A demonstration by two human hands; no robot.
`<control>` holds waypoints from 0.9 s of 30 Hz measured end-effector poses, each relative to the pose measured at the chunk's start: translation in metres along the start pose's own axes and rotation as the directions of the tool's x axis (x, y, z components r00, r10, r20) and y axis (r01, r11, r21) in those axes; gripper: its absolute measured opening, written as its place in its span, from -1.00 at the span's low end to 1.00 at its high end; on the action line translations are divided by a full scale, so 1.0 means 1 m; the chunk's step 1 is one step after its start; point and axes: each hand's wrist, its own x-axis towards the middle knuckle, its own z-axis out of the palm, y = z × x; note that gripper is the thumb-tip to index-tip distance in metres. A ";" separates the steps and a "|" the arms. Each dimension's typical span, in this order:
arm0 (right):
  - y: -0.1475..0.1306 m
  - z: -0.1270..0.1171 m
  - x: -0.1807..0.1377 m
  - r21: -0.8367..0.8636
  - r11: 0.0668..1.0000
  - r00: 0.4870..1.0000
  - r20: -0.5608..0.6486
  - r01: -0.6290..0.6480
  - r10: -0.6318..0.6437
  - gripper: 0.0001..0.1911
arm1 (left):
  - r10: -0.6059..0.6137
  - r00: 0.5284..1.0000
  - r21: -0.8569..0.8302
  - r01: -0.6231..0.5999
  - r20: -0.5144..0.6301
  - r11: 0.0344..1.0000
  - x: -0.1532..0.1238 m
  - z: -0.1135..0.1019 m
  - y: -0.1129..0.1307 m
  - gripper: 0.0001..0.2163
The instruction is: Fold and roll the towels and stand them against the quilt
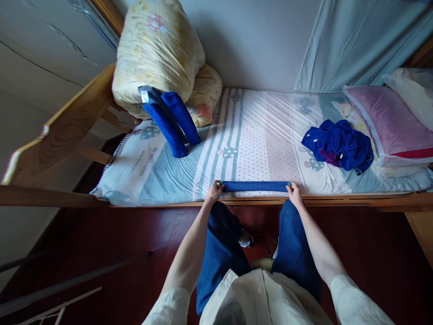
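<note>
A blue towel (256, 186), folded or rolled into a long narrow strip, lies straight along the front edge of the bed. My left hand (214, 191) pinches its left end between thumb and fingers. At the opposite end, my right hand (295, 194) grips the corner in the same way. Several rolled blue towels (165, 128) lean against a yellow floral bundle at the back left, one showing a white label. To the right lies a crumpled heap of blue cloth (341, 144) with a purple piece among it.
The bed (250, 153) has a patterned sheet and a wooden headboard (67, 113) at left. The stuffed yellow bundle (158, 49) stands against the wall. A pink pillow (385, 117) in a clear cover is at right, below a grey curtain (358, 45). My knees are close to the bed edge.
</note>
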 end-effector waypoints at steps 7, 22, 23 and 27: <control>0.002 0.004 0.001 -0.058 0.996 0.997 0.014 -0.073 0.074 -0.56 | -0.041 0.998 0.021 0.042 -0.047 0.999 0.008 0.014 -0.007 -0.79; -0.005 0.000 -0.004 -0.074 0.997 0.998 -0.056 -0.030 0.026 -0.63 | -0.032 0.963 -0.031 0.025 -0.269 0.999 -0.028 0.002 0.008 -0.67; -0.005 0.001 -0.004 -0.072 0.997 0.998 -0.066 -0.001 -0.004 -0.64 | -0.031 0.959 -0.074 0.010 -0.282 0.997 -0.039 0.003 0.010 -0.68; -0.005 0.004 -0.004 -0.082 0.995 0.997 -0.060 0.050 -0.055 -0.65 | -0.090 0.994 -0.412 0.060 -0.055 0.909 -0.083 0.026 0.028 -0.85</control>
